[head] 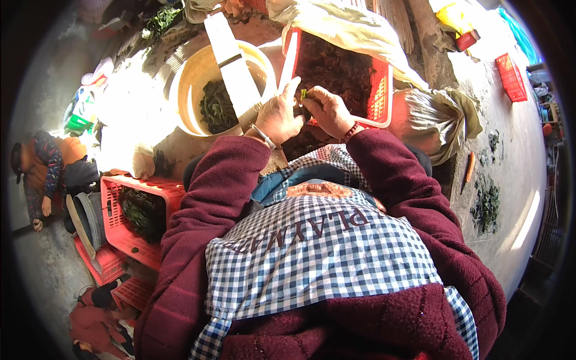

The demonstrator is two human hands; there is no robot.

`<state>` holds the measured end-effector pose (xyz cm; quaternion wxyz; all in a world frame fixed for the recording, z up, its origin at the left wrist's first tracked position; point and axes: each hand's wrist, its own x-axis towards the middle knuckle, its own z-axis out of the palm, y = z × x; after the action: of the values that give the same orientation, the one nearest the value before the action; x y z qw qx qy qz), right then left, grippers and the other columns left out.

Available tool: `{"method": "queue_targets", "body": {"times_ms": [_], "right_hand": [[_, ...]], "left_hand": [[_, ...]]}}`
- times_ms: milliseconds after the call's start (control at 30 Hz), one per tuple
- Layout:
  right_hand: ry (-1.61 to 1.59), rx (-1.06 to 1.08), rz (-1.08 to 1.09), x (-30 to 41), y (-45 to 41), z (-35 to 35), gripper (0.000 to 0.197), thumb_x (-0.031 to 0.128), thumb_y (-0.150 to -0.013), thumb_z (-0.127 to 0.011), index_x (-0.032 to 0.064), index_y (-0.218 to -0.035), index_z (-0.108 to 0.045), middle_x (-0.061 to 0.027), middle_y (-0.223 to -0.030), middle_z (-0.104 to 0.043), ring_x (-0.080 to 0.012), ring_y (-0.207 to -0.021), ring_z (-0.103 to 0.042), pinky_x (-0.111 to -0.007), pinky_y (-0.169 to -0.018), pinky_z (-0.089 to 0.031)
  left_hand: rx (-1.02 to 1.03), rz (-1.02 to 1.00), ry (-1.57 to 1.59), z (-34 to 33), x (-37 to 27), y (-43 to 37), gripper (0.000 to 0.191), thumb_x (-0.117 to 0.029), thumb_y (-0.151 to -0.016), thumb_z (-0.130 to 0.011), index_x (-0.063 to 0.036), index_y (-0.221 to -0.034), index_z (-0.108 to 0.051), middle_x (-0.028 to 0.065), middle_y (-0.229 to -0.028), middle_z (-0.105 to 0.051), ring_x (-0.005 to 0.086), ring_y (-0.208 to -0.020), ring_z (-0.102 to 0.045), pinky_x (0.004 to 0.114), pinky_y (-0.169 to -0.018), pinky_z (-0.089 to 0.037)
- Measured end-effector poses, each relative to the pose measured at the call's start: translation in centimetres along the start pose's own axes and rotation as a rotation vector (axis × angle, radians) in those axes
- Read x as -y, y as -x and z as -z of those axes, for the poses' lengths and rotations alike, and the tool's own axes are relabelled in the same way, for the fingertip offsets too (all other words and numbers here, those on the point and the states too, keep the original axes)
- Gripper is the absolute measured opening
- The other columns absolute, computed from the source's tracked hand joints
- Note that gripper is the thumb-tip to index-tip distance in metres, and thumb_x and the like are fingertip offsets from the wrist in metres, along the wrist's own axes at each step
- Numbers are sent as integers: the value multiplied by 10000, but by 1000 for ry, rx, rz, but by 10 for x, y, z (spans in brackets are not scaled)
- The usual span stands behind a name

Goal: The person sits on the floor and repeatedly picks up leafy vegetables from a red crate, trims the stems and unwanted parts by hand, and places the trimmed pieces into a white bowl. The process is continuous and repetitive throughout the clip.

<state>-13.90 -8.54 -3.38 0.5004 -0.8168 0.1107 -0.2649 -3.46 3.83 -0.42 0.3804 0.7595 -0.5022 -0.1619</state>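
Note:
My left hand [279,114] is raised over the right end of a pale wooden board [233,72], fingers bent; what lies between its fingertips is too small to tell. Close beside it, my right hand [328,110] pinches a small yellow-green piece [303,93] between thumb and forefinger. The board lies across a cream plastic tub [180,94] with a heap of dark green leafy matter [218,107] in it. Just beyond my right hand stands a red plastic crate [382,92] filled with dark brown-red leafy matter [335,67], a cream cloth [351,29] draped over its far edge.
At the left is a red crate [135,254] with dark green matter inside, near a grey bucket [92,216]. Two people sit or bend at the far left. A tied cloth sack [432,119] stands at the right; beyond it an orange-handled tool [470,166] lies on the floor.

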Motion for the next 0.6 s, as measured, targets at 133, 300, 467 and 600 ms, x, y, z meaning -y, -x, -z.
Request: {"method": "queue_targets", "body": {"times_ms": [133, 300, 467, 600], "right_hand": [[-434, 27, -587, -1, -1, -1, 168, 191, -875, -614, 34, -831, -573, 10, -707, -559, -42, -575, -495, -210, -483, -417], [-613, 99, -749, -4, 0, 0, 187, 222, -888, -588, 55, -803, -574, 2, -673, -553, -63, -544, -494, -220, -464, -435], [-925, 115, -869, -10, 0, 0, 216, 256, -932, -503, 58, -902, -583, 4, -671, -553, -91, -549, -508, -266, -566, -472], [-1176, 152, -910, -10, 3, 1, 252, 305, -930, -503, 84, -850, -592, 13, -649, -544, -97, -504, -481, -253, -519, -444]], "left_hand": [[-67, -45, -86, 4, -3, 0, 468, -25, -665, -652, -61, -1097, -476, 120, -846, -607, 322, -755, -612, 388, -691, -482], [-158, -230, -240, 7, 0, -3, 152, -10, -660, -653, -56, -763, -550, 88, -827, -602, 301, -700, -605, 354, -641, -483], [-287, -376, -254, 7, 1, -7, 125, -27, -658, -672, -38, -773, -625, 105, -890, -612, 277, -757, -600, 343, -677, -487], [-258, -278, -255, 6, -1, -5, 206, -44, -677, -683, -44, -882, -664, 122, -912, -614, 265, -790, -594, 329, -706, -483]]}}
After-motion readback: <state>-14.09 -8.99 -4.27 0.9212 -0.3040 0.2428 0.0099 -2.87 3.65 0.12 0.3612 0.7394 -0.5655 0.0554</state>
